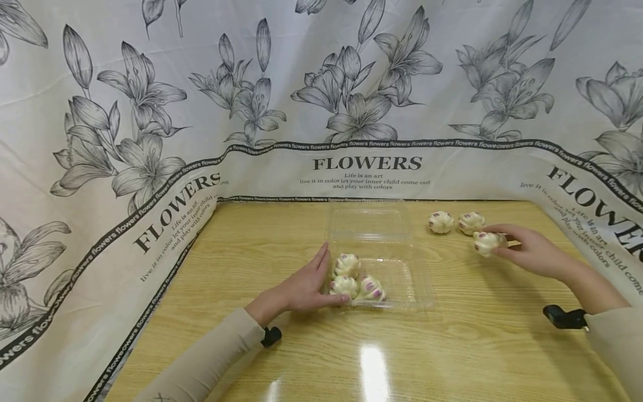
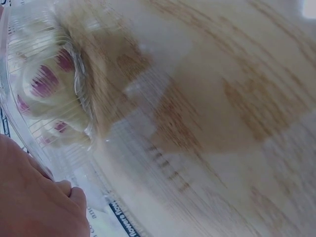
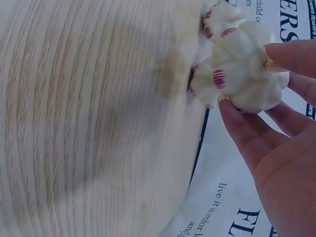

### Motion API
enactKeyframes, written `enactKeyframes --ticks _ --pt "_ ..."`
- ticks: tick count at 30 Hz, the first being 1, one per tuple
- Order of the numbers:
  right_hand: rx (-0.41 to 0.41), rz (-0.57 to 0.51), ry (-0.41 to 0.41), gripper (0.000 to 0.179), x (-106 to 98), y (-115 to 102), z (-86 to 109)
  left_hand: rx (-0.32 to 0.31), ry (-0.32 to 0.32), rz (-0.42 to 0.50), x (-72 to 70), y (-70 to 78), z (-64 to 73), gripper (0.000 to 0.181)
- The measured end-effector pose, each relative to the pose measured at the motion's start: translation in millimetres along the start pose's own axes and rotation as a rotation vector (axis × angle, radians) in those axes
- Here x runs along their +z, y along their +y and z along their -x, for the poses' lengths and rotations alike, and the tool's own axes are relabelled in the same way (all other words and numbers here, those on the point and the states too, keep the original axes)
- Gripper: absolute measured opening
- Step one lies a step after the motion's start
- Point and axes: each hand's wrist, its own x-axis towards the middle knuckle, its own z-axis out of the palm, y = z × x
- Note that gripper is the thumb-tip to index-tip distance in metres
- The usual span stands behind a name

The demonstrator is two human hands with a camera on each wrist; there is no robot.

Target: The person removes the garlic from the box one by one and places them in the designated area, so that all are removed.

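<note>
A clear plastic clamshell container (image 1: 409, 273) lies with its lid laid back, three garlic bulbs (image 1: 348, 264) grouped at its left end. My left hand (image 1: 306, 287) holds the container's near-left corner, thumb at the front rim and fingers along the left side; the left wrist view shows this hand (image 2: 42, 192) beside the plastic wall. Raised over the right side of the table, my right hand (image 1: 534, 251) pinches a garlic bulb (image 3: 247, 69) between thumb and fingers. Just behind it, two more garlic bulbs (image 1: 441, 222) sit on the table.
The wooden table (image 1: 321, 352) has a glossy surface with light reflections. A white floral cloth (image 1: 372, 173) borders its back and both sides. The container's lid (image 1: 369, 220) extends toward the back cloth. Black wrist straps (image 1: 565, 317) show at the sleeves.
</note>
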Motion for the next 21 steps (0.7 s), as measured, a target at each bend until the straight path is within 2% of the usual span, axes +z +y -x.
enactKeyframes --ticks 10,14,21 --pt "0.049 -0.013 0.015 0.044 -5 26 3.2 0.003 0.002 0.002 1.1 0.5 0.5 0.123" --pt "0.064 -0.035 0.047 0.045 -7 34 2.1 0.002 0.003 0.002 1.4 0.3 0.5 0.123" --pt "0.139 -0.073 0.106 0.046 -8 50 -4.2 0.006 0.011 -0.017 1.4 -1.3 -0.1 0.124"
